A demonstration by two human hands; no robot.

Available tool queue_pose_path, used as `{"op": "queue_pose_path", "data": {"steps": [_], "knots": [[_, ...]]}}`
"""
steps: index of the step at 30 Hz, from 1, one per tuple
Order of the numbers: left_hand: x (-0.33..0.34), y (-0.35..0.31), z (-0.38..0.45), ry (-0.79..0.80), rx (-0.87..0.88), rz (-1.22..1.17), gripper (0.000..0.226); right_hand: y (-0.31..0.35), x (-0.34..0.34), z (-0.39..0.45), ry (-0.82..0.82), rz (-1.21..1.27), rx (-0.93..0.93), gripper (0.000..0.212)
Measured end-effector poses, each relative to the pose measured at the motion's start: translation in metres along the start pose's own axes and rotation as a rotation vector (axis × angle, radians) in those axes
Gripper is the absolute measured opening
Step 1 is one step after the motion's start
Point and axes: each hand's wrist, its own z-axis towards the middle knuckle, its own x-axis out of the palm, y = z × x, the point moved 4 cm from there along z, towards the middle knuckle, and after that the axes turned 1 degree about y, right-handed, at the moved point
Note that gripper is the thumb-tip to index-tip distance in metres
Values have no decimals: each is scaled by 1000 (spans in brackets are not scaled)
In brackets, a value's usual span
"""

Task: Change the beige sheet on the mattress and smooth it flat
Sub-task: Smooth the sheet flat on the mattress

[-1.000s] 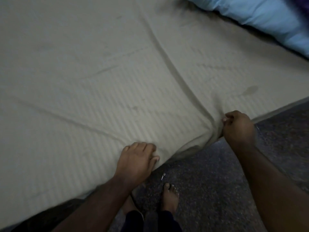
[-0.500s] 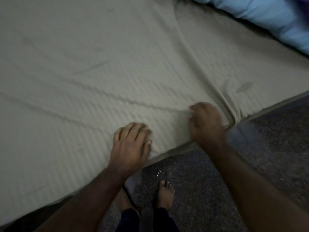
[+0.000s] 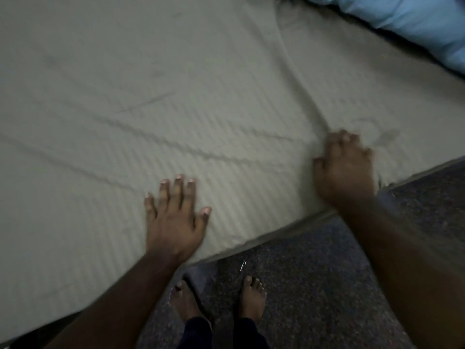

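Pressing flat where half a second earlier its fingers were bunched, the person's left hand (image 3: 176, 217) now lies palm-down with its fingers straight and spread on the beige striped cotton sheet (image 3: 176, 96), just inside the near edge of the low mattress (image 3: 271, 239). The right hand (image 3: 346, 170) has slid to the right along that edge since the earlier frame, away from the left hand, so the two are now well apart. A second ago it was a fist pinching cloth at the border; now it rests on top of the sheet with its fingers reaching forward. It is blurred by motion, so whether those fingers are fully straight or catch a little fabric cannot be told.

The sheet covers the whole visible top of the mattress, which sits low against the dark speckled floor (image 3: 314, 285). Its woven stripes run diagonally. Several shallow creases cross it: long thin ones from the left side toward the middle, and one deeper fold running from the top centre down to the right hand's fingertips. The strong pucker gathered at the edge a second ago has flattened out. A small dark mark shows just right of the right hand.

A light blue pillow (image 3: 402, 23) lies on the far right corner of the bed. The person's two bare feet (image 3: 251, 298) stand on the floor beside the mattress edge.
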Motion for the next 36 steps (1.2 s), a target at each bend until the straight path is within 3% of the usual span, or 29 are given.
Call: {"op": "queue_pose_path", "data": {"steps": [3, 5, 9, 12, 17, 19, 20, 22, 24, 26, 29, 32, 36], "knots": [[4, -50, 2, 13, 227, 39, 71, 85, 14, -28, 46, 126, -375, 57], [4, -64, 11, 10, 273, 51, 71, 93, 22, -34, 113, 150, -402, 56], [4, -74, 27, -2, 280, 34, 71, 16, 19, -9, -1, 217, -116, 46], [4, -105, 33, -7, 350, 26, 70, -33, -8, -2, -175, 481, 84, 35], [4, -164, 49, -12, 479, 13, 67, -130, -15, -28, -452, 906, 852, 16], [4, -185, 52, -17, 545, 4, 65, -153, 8, -52, -397, 1054, 1152, 7], [3, -192, 52, -19, 570, -3, 63, -152, 21, -63, -262, 1149, 1243, 11], [2, -204, 51, -56, 605, -22, 58, -130, 45, -75, 33, 1441, 1303, 20], [0, -212, 50, -116, 625, -39, 54, -107, 57, -75, 142, 1633, 1289, 15], [0, -216, 50, -156, 635, -54, 51, -108, 63, -70, 73, 1625, 1317, 15], [1, -215, 50, -179, 650, -89, 47, -149, 81, -76, -152, 1411, 1381, 18], [4, -211, 45, -194, 688, -114, 43, -198, 136, -89, -188, 1300, 1345, 22], [3, -204, 34, -218, 714, -132, 40, -149, 85, -89, -254, 1465, 1370, 22]]}}
